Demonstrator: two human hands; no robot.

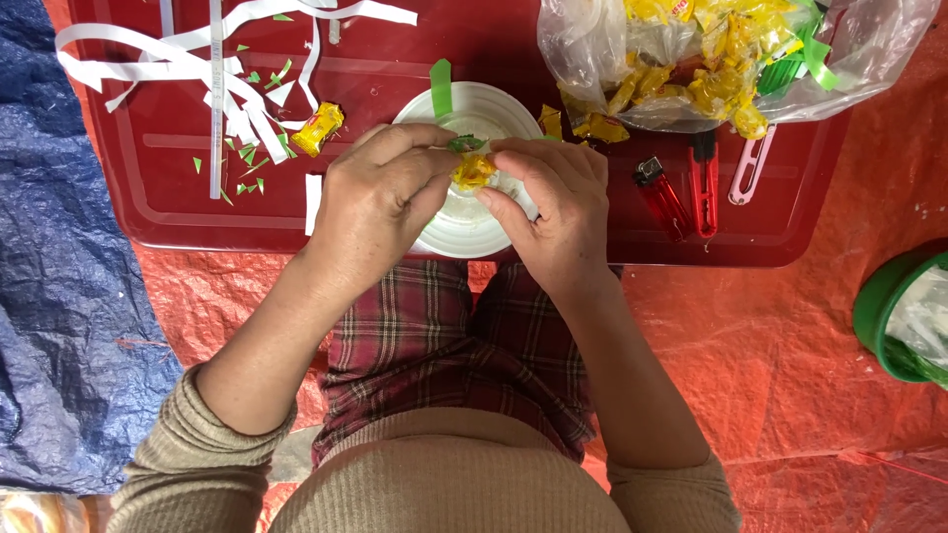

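Both your hands meet over the white round lid (464, 222), which lies on the red tray (178, 197) in front of your knees. Your left hand (380, 197) and your right hand (553, 212) each pinch one side of a small yellow wrapped candy (474, 172), fingertips clenched on it, with a bit of green tape (465, 144) at its top between your thumbs. The candy hangs just above the lid's middle, held clear of it as far as can be seen.

A strip of green tape (440, 89) stands up from the lid's far rim. Left of the lid lies another yellow candy (318, 128), and beyond it a tangle of white paper strips (197, 59) with small green snippets (259, 158) scattered among them. Right of the lid lie a red lighter (660, 195), a red cutter (703, 183) and a pink cutter (750, 166), side by side. Beyond them, to the far right of the lid, sits a clear plastic bag (612, 49) full of yellow candies. Well off to the lid's right, on the orange tarp (770, 345), stands a green bucket (879, 301).
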